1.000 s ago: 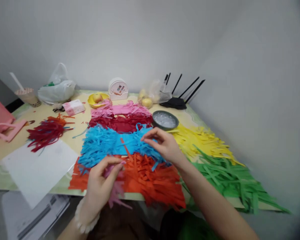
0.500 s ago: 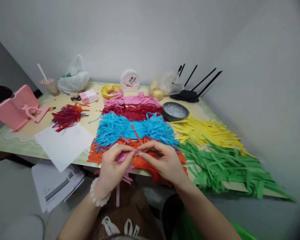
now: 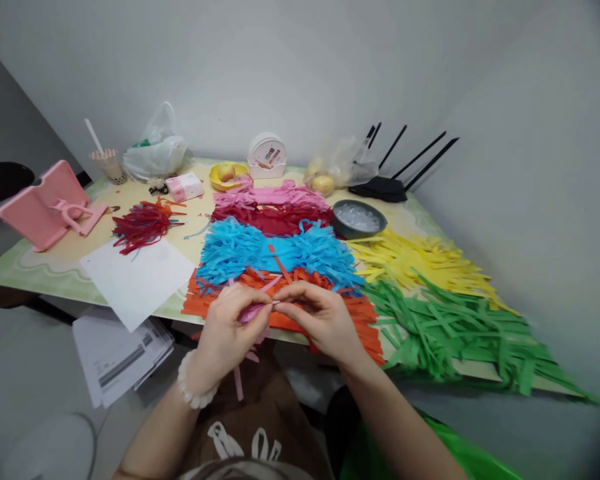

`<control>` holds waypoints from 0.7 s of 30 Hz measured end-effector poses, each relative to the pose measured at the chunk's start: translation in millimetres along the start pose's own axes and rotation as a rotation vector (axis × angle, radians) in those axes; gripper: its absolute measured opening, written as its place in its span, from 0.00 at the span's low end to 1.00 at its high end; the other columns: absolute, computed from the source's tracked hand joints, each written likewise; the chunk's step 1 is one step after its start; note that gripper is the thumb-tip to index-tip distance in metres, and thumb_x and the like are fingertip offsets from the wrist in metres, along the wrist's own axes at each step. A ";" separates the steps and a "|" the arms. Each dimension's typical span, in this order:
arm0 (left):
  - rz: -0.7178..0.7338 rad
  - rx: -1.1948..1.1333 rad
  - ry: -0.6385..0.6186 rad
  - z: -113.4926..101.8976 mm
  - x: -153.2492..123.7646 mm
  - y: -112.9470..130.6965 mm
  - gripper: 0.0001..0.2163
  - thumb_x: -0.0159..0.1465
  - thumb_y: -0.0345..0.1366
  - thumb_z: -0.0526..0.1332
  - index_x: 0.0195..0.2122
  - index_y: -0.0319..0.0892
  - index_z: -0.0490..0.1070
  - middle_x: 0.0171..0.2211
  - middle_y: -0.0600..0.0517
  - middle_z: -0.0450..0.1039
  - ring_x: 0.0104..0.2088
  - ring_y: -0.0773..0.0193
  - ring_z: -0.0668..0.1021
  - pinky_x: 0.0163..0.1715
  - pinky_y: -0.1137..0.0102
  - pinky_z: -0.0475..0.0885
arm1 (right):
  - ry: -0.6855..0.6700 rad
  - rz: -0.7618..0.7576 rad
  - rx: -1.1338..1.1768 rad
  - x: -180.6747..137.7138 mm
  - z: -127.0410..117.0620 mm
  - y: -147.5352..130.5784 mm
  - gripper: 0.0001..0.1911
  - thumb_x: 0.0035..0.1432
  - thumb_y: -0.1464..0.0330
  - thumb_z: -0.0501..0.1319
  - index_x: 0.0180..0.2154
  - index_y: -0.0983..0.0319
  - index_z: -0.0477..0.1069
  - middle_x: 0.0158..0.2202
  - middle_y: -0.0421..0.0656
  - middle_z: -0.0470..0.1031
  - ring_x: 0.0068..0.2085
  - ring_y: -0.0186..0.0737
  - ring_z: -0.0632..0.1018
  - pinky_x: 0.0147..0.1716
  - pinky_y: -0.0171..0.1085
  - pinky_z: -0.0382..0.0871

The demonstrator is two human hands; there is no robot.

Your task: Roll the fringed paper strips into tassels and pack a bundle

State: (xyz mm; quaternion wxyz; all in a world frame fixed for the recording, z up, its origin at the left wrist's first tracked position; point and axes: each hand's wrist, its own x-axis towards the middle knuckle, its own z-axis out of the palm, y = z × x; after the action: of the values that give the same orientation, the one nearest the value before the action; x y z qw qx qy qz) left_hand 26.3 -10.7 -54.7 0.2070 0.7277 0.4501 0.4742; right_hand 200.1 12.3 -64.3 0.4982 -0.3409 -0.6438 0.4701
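Observation:
Both hands meet at the table's front edge, over orange fringed paper [image 3: 300,323]. My left hand [image 3: 236,323] is closed round pink fringed paper [image 3: 251,313], whose strips hang below it. My right hand [image 3: 323,317] pinches the twisted pink end between thumb and fingertips, close against my left fingertips. Just beyond lies blue fringed paper [image 3: 283,255] with a narrow orange strip across it. Dark red fringed paper [image 3: 270,220] and more pink fringed paper [image 3: 277,195] lie behind that.
Yellow fringe [image 3: 420,260] and green fringe [image 3: 460,333] spread to the right. Near them sits a grey bowl [image 3: 359,230]. Finished-looking red tassels [image 3: 143,227] and a white sheet [image 3: 140,283] lie left, by a pink stand [image 3: 45,207]. A black router [image 3: 380,189] stands at the back.
The view has shifted slightly, so the table's things appear a little further right and higher. My hands stay together on the pink paper, my right fingers still pinching its end.

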 end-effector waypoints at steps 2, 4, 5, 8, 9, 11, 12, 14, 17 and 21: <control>-0.064 -0.049 0.009 4.2 -2.6 -2.5 0.04 0.64 0.32 0.63 0.32 0.42 0.76 0.28 0.52 0.77 0.32 0.64 0.77 0.35 0.70 0.70 | 0.014 0.018 -0.016 -0.6 0.4 1.0 0.05 0.57 0.65 0.68 0.34 0.61 0.78 0.31 0.42 0.81 0.34 0.38 0.81 0.36 0.35 0.77; -0.173 -0.171 0.027 8.5 -5.5 -4.6 0.03 0.64 0.33 0.63 0.34 0.41 0.76 0.31 0.51 0.78 0.33 0.65 0.78 0.35 0.72 0.72 | 0.027 0.056 0.007 -0.8 0.9 1.8 0.05 0.57 0.66 0.68 0.34 0.61 0.77 0.28 0.40 0.80 0.30 0.36 0.80 0.32 0.33 0.75; -0.232 -0.253 0.027 10.4 -6.8 -5.4 0.03 0.64 0.33 0.64 0.35 0.41 0.76 0.32 0.51 0.79 0.34 0.65 0.79 0.36 0.73 0.73 | 0.032 0.077 0.025 -0.9 1.4 2.2 0.05 0.57 0.66 0.68 0.34 0.61 0.77 0.26 0.39 0.78 0.28 0.35 0.79 0.31 0.32 0.73; -0.353 -0.463 -0.002 14.2 -9.6 -6.7 0.04 0.62 0.34 0.65 0.35 0.40 0.75 0.33 0.51 0.79 0.34 0.65 0.81 0.35 0.74 0.75 | 0.037 0.125 0.066 -1.2 4.0 3.8 0.06 0.56 0.65 0.68 0.33 0.61 0.77 0.23 0.37 0.74 0.25 0.32 0.74 0.27 0.31 0.69; -0.371 -0.492 -0.001 15.1 -10.4 -7.0 0.04 0.61 0.34 0.65 0.34 0.40 0.75 0.32 0.51 0.79 0.33 0.65 0.81 0.34 0.75 0.75 | 0.038 0.139 0.074 -1.4 5.0 4.2 0.07 0.55 0.64 0.69 0.33 0.61 0.76 0.21 0.36 0.72 0.23 0.31 0.73 0.25 0.31 0.68; -0.398 -0.500 0.042 16.7 -11.9 -7.7 0.03 0.61 0.33 0.66 0.33 0.40 0.74 0.31 0.52 0.78 0.31 0.65 0.81 0.32 0.75 0.75 | 0.028 0.167 0.083 -1.4 6.6 4.4 0.09 0.54 0.62 0.69 0.32 0.62 0.76 0.19 0.35 0.68 0.21 0.30 0.69 0.23 0.30 0.64; -0.407 -0.497 0.069 17.4 -12.8 -8.2 0.03 0.60 0.33 0.66 0.33 0.40 0.74 0.30 0.52 0.78 0.31 0.65 0.82 0.32 0.75 0.75 | 0.016 0.181 0.080 -1.3 6.9 4.1 0.10 0.54 0.62 0.69 0.32 0.62 0.76 0.19 0.34 0.66 0.21 0.30 0.67 0.22 0.30 0.63; -0.430 -0.523 0.089 17.9 -14.4 -9.6 0.04 0.59 0.34 0.67 0.33 0.40 0.73 0.30 0.52 0.78 0.31 0.65 0.82 0.31 0.75 0.75 | -0.008 0.202 0.068 -0.7 6.1 3.0 0.10 0.54 0.62 0.69 0.32 0.62 0.77 0.18 0.34 0.64 0.20 0.29 0.65 0.21 0.30 0.60; -0.440 -0.552 0.036 15.8 -15.4 -12.3 0.10 0.56 0.35 0.70 0.37 0.40 0.74 0.34 0.50 0.79 0.34 0.62 0.82 0.35 0.73 0.76 | 0.022 0.191 0.051 -0.1 3.6 1.3 0.09 0.54 0.63 0.69 0.31 0.63 0.77 0.19 0.34 0.64 0.21 0.28 0.64 0.21 0.30 0.58; -0.398 -0.453 -0.004 11.6 -15.1 -15.0 0.06 0.58 0.35 0.69 0.35 0.40 0.76 0.34 0.49 0.79 0.37 0.62 0.81 0.39 0.72 0.74 | 0.084 0.164 0.033 -1.6 6.0 1.2 0.09 0.55 0.63 0.68 0.31 0.62 0.76 0.19 0.33 0.65 0.21 0.29 0.65 0.23 0.30 0.61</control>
State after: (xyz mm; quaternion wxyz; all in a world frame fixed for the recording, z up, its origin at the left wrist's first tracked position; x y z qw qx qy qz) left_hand 27.5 -14.4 -78.6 0.4539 0.5616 0.4661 0.5112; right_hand 194.7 9.6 -66.2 0.4901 -0.4036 -0.5843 0.5055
